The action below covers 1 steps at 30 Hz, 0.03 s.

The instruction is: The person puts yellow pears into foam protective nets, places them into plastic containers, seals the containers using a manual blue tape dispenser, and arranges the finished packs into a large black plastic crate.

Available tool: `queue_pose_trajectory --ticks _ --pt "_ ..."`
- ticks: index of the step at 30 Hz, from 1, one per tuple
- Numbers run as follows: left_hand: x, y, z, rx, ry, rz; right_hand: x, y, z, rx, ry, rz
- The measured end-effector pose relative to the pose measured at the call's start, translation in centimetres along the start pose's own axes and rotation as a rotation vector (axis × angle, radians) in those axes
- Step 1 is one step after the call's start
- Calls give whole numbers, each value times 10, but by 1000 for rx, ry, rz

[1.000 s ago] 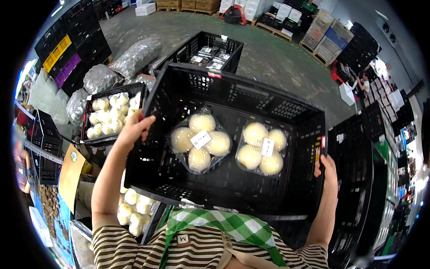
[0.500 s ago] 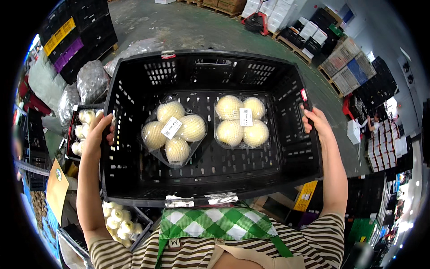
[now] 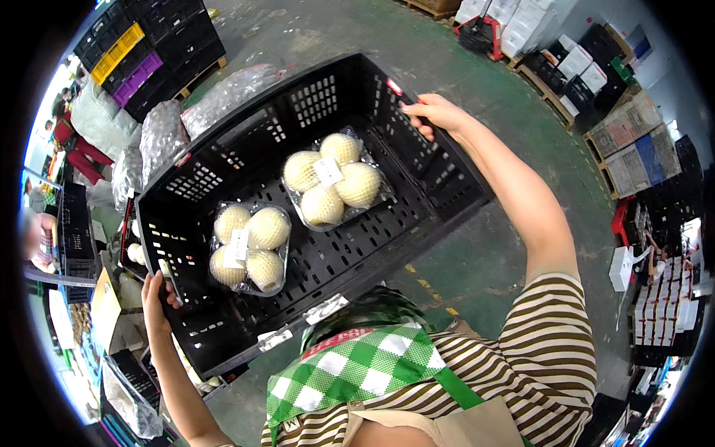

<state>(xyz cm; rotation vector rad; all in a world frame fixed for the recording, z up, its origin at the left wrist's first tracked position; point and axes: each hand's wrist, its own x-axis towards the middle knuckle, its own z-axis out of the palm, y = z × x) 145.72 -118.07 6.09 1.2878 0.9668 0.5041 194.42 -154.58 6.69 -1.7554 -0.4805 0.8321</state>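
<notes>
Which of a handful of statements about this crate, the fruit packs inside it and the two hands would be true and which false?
1. The black plastic crate holds two clear packs of pale round fruit. True.
2. Each pack holds six fruits. False: the left pack and the right pack each show four.
3. The left hand and the right hand grip opposite ends of the crate. True.
4. The crate rests on the green floor. False: it is held up by both hands.
5. The person wears a striped shirt. True.
</notes>
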Motion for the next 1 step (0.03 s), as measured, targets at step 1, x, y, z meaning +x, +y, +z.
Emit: queue_pose_trajectory --ticks 1 --pt "-1 -4 5 1 50 -29 14 5 -2 2 -46 44"
